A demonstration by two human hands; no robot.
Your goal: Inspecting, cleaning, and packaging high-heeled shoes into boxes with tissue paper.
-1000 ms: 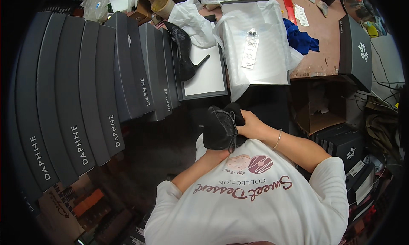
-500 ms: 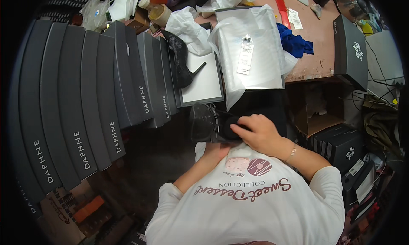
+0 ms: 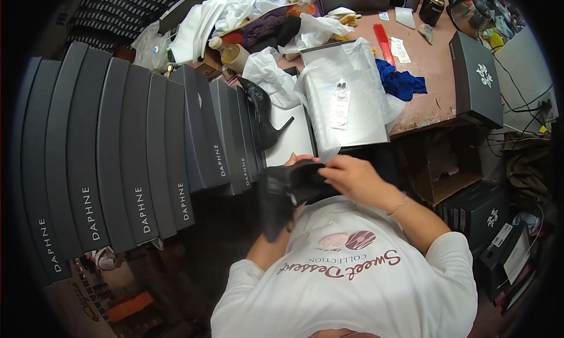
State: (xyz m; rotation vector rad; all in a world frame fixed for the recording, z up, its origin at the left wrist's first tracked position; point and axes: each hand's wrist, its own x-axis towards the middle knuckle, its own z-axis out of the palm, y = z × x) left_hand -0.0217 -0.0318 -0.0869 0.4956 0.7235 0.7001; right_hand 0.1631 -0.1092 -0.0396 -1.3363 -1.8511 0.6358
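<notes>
A black shoe [image 3: 276, 191], partly smeared by motion, is held in front of my shirt. My left hand [image 3: 300, 160] is wrapped round it from beneath, with fingertips showing past its far edge and the palm hidden. My right hand [image 3: 358, 179] pinches the shoe's right end between thumb and fingers. Just beyond, a black stiletto pump [image 3: 261, 116] lies on its side over a shoebox part [image 3: 291, 139] with a white inside. To its right sits an open shoebox [image 3: 367, 135] lined with white tissue paper, a white tag [image 3: 341, 106] on top.
Grey shoeboxes [image 3: 111, 161] stand in a row on the left. On the pink table [image 3: 426, 106] are a red brush [image 3: 383, 44], a blue cloth [image 3: 400, 81], a bottle [image 3: 232, 54] and crumpled tissue [image 3: 267, 73]. An upright shoebox [image 3: 477, 79] and an open carton [image 3: 449, 170] are at right.
The shoe has tilted, and one end now hangs lower on the left. My left fingers have come up at its far side. My right hand has shifted slightly and pinches its edge. The view has moved.
</notes>
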